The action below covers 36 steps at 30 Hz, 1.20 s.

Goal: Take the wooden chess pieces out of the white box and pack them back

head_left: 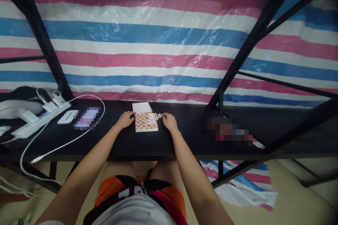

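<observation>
Looks to me like the loose round piece (160, 115) just right of the box (146, 130) is light, hard and slickish, so pinch its rim; right hand (169, 122) half-curled at it, left hand (125, 119) half-curled at the box, can't tell if either's gripping.

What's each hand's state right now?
Left hand: at the left side of the white box; grip unclear.
Right hand: at a xiangqi piece outside the box; grip unclear.
</observation>
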Tool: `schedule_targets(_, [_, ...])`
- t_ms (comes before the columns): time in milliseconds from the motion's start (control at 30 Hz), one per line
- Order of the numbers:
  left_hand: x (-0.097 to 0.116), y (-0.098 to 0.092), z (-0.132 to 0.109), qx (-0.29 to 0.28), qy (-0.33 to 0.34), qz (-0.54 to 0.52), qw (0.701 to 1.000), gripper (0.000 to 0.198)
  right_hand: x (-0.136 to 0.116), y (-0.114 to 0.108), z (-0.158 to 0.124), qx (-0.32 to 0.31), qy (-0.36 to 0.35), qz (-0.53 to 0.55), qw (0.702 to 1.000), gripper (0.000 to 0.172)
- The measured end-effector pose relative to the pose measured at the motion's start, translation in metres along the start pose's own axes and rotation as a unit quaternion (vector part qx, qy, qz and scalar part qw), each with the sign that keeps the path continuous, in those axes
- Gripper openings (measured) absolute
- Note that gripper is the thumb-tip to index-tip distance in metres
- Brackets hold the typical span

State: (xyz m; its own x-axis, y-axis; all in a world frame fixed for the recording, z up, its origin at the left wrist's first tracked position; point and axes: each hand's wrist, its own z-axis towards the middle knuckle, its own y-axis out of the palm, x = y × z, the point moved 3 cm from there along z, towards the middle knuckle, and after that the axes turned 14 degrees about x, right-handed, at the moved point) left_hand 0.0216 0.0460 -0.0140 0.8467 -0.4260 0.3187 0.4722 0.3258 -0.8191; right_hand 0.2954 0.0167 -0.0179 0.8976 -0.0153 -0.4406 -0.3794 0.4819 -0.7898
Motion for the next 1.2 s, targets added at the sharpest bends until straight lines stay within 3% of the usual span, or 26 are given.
schedule_targets(300, [0.001, 0.0, 0.0, 0.001, -0.009, -0.002, 1.0, 0.039, 0.001, 0.007, 0.002, -0.011, -0.016, 0.023, 1.0, 0.038])
schedule_targets(500, [0.0, 0.001, 0.0, -0.001, 0.001, -0.002, 1.0, 0.039, -0.018, -0.004, -0.003, 0.05, -0.066, 0.181, 0.98, 0.033])
schedule_targets(633, [-0.001, 0.002, 0.0, 0.001, -0.005, -0.007, 1.0, 0.038, -0.034, -0.008, -0.012, -0.027, -0.122, 0.255, 0.959, 0.026])
schedule_targets(900, [0.003, -0.002, -0.003, 0.002, -0.007, 0.0, 1.0, 0.04, -0.025, -0.017, -0.019, -0.173, -0.065, 0.314, 0.931, 0.033])
schedule_targets(1033, [0.002, -0.002, -0.002, 0.006, -0.001, -0.003, 1.0, 0.038, -0.03, -0.018, -0.02, -0.19, -0.077, 0.339, 0.918, 0.03])
schedule_targets(1200, [0.001, -0.002, -0.001, 0.011, 0.005, -0.013, 1.0, 0.037, -0.031, -0.022, -0.02, -0.199, -0.04, 0.378, 0.903, 0.031])
